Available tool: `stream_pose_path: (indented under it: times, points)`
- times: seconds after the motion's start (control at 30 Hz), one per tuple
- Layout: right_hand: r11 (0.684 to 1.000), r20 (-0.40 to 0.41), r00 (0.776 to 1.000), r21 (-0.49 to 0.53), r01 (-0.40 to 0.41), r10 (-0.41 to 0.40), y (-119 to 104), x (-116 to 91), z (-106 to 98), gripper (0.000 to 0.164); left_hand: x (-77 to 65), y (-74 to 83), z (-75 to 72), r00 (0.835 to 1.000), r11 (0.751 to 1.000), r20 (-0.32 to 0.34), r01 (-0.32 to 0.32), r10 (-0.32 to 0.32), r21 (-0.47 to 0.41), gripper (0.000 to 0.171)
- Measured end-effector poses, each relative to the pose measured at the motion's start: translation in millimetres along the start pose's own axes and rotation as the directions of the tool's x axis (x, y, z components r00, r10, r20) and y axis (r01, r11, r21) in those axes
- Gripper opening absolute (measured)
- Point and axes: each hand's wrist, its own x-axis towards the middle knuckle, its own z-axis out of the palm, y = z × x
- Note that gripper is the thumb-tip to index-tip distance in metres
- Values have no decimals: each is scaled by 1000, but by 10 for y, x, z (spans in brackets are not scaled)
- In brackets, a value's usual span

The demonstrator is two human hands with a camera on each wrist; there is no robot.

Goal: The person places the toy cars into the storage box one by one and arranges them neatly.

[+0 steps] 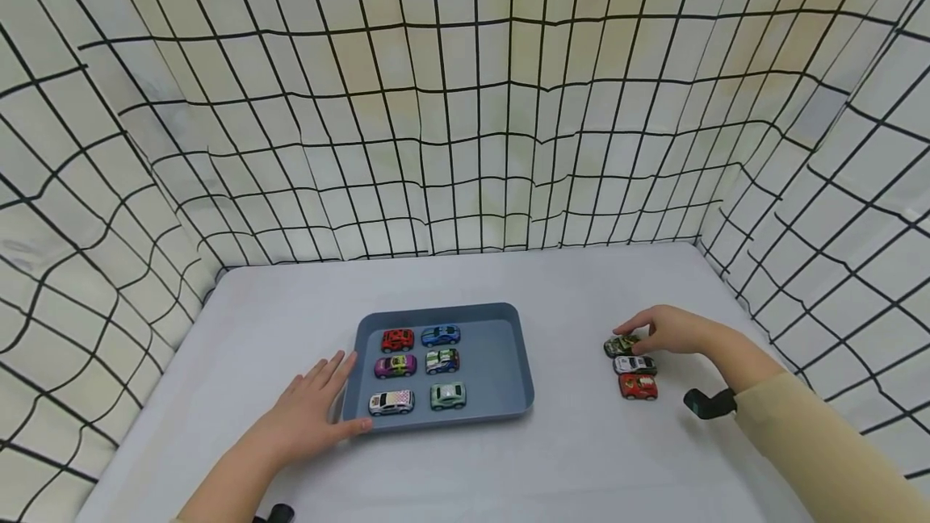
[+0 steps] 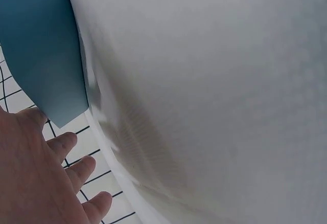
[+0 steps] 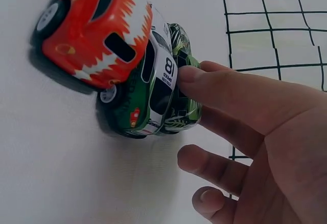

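At the right of the table, my right hand point(image 1: 676, 329) pinches a green-and-black toy car point(image 1: 620, 345) between thumb and fingers. This car is the farthest of a short row. Right against it stands a white-and-green toy car point(image 3: 162, 75) marked with a number, and nearest me comes a red toy car point(image 3: 102, 40) with white flame shapes. My left hand point(image 1: 312, 406), fingers straight and spread, rests along the left edge of a blue-grey tray point(image 1: 497, 361), its thumb by the near left corner. The left wrist view shows the fingers beside the tray's wall point(image 2: 43, 55).
Inside the tray's left part, several toy cars stand in two columns, among them a purple car point(image 1: 395, 366) and a mint-green car point(image 1: 447, 395). A white cloth covers the table point(image 1: 567, 458). Black grid netting point(image 1: 465, 135) over white sheeting walls the back and both sides.
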Motion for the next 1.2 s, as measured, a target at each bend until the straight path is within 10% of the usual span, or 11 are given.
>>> stream_pose_path:
  times: [0.6,1.2]
  points:
    - [992,-12,1000,-128,22,-24,-6,57,14,34,24,-5,17,1000,1000,10,20,-20,2,117]
    - [999,0,999,-30,41,-41,-7,115,-90,38,46,-62,63,1000,1000,-3,14,-15,-17,117]
